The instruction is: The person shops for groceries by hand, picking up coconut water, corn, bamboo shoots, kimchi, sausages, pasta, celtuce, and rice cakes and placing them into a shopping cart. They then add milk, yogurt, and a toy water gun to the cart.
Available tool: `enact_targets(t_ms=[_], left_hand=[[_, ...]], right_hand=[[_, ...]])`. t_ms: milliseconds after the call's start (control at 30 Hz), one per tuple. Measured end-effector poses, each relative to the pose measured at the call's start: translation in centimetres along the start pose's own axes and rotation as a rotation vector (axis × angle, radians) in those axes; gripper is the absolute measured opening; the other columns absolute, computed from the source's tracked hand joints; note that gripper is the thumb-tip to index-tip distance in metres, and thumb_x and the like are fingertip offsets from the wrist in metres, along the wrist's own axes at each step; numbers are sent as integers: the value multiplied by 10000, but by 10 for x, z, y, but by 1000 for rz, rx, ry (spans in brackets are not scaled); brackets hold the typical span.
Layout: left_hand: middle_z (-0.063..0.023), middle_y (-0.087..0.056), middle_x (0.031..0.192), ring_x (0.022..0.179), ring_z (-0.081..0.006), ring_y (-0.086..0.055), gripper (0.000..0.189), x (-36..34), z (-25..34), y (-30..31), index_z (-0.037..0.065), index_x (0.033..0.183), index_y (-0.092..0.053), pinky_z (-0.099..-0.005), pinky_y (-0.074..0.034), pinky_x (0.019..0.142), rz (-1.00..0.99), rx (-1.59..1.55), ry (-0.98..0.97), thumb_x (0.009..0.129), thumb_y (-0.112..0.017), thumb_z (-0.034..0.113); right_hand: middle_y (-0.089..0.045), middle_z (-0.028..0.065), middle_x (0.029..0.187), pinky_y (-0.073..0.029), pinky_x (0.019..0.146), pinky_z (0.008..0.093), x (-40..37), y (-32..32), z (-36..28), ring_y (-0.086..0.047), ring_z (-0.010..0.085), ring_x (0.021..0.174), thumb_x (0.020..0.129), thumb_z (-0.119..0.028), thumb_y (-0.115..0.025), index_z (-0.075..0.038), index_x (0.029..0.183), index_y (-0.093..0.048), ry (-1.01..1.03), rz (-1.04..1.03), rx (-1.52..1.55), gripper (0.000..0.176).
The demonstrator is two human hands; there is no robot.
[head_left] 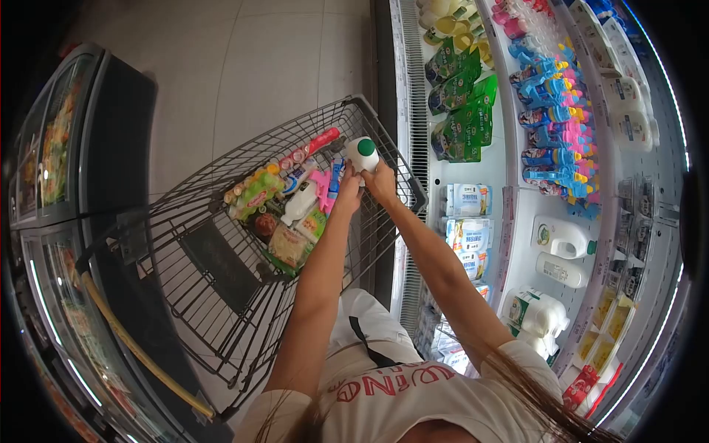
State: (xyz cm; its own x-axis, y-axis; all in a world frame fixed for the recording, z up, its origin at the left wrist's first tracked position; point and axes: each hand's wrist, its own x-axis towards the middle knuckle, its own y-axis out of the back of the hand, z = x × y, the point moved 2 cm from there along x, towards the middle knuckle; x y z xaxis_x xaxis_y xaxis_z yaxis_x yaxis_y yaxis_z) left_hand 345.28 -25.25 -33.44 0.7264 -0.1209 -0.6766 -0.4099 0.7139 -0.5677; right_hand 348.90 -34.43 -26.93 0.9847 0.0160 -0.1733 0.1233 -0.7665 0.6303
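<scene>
A white milk bottle with a green cap (pixel 362 153) is at the far end of the wire shopping cart (pixel 193 177). Both of my hands are closed around its lower part: my left hand (pixel 350 183) on one side, my right hand (pixel 380 182) on the other. Whether the bottle rests on the goods below is hidden. Beside my left hand lie a blue package (pixel 335 179) and a pink item (pixel 321 186). Farther left in the cart are a white bottle (pixel 300 203), a tube of round red-and-pink pieces (pixel 314 145) and several bagged foods (pixel 288 247).
Along the right runs a chilled shelf with green pouches (pixel 465 125), blue-capped drink bottles (pixel 550 133), white jugs (pixel 565 236) and boxed cartons (pixel 469 232). Glass-topped freezer cases (pixel 63 140) stand on the left. The cart's yellowish handle (pixel 144 347) is at the lower left. Tiled floor (pixel 273 59) extends beyond the cart.
</scene>
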Motion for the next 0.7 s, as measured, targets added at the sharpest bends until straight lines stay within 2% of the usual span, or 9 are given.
enact_targets(t_ms=[100, 200, 300, 400, 500, 533, 633, 667, 700], left_hand=[[19, -337, 1478, 1286, -176, -378, 755, 11, 26, -8, 312, 1517, -63, -386, -313, 1020, -71, -107, -50, 918, -437, 45], [-58, -212, 1540, 1350, -231, -327, 774, 25, 36, -5, 272, 1520, 6, -370, -281, 1076, -31, -87, -106, 910, -373, -16], [-42, -218, 1539, 1365, -236, -309, 827, 27, 42, -4, 267, 1516, 53, -396, -276, 1088, -16, 39, -219, 886, -391, -33], [-33, -240, 1532, 1340, -233, -346, 866, 31, 42, 4, 282, 1514, 57, -389, -310, 1069, -57, 4, -222, 859, -409, -39], [-14, -358, 1438, 1209, -204, -444, 886, 29, 40, 9, 347, 1505, -59, -381, -406, 933, 28, -79, -119, 825, -437, -78], [-24, -435, 1334, 1073, -193, -498, 894, 28, 41, 12, 359, 1500, -66, -366, -439, 863, 10, -101, -131, 816, -436, -81], [-33, -490, 1225, 941, -165, -518, 876, 27, 48, 15, 328, 1504, -64, -332, -453, 807, -79, -24, -188, 821, -432, -79], [-58, -494, 1272, 979, -173, -545, 805, 25, 49, 18, 231, 1511, -109, -306, -460, 828, -20, -4, -165, 836, -430, -67], [-67, -485, 1297, 1013, -179, -544, 775, 20, 51, 18, 197, 1508, -132, -307, -459, 847, 18, 44, -198, 841, -431, -62]], right_hand=[[-660, 260, 933, -505, 790, 435, 25, -25, 18, -637, 417, 927, 728, -179, -654, 3, 1115, -583, 2, -14, 53, 434], [-665, 243, 971, -507, 795, 413, 34, -40, 13, -647, 393, 943, 734, -169, -663, -5, 1135, -578, -4, -9, 162, 441], [-657, 256, 991, -505, 800, 421, 45, -51, 16, -641, 398, 964, 720, -179, -683, 9, 1105, -565, 22, -22, 235, 444], [-646, 277, 995, -502, 809, 441, 53, -60, 28, -630, 417, 977, 702, -187, -701, 16, 1080, -536, 18, -81, 140, 460], [-634, 306, 981, -500, 807, 465, 51, -63, 26, -615, 449, 973, 701, -192, -705, 22, 1076, -505, -139, -173, -14, 477], [-629, 319, 969, -501, 799, 478, 49, -65, 24, -614, 460, 954, 734, -205, -684, 44, 1100, -482, -106, -183, -45, 486], [-622, 331, 976, -501, 802, 476, 38, -66, 14, -611, 458, 963, 755, -222, -670, 67, 1102, -465, -86, -163, 119, 496], [-615, 335, 998, -496, 820, 475, 36, -67, 10, -604, 460, 979, 772, -241, -659, 71, 1112, -453, -132, -187, 24, 505], [-613, 337, 1002, -494, 823, 474, 32, -70, 7, -601, 464, 983, 777, -249, -656, 69, 1116, -450, -145, -181, 28, 508]])
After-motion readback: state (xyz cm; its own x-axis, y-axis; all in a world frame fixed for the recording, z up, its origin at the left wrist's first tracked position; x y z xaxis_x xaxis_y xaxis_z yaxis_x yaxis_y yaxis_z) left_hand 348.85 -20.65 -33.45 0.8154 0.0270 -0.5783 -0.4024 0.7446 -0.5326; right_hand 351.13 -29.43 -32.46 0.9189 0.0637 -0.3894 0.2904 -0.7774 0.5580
